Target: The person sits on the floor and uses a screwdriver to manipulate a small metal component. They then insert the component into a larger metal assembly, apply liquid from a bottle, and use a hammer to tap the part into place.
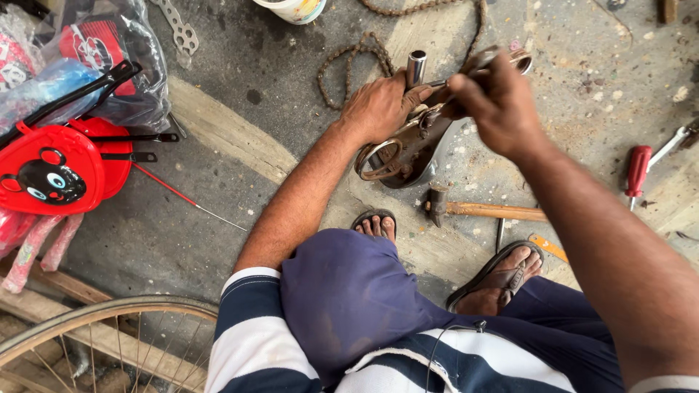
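**Plastic-wrapped goods at the upper left**

On the concrete floor [218, 218], a clear plastic bag [138, 65] holds a red card label [95, 44] with white print. Just beside it lies a bluish clear wrapper [44, 91]. At the top edge stands a white tub with a coloured label [295, 9].

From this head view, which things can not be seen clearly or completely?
- Tool in the right hand: fingers cover it and motion blurs it.
- Metal bicycle part: the left hand hides its top.
- White cup: cut off by the top edge.
- Wheel: cut off by the bottom edge.
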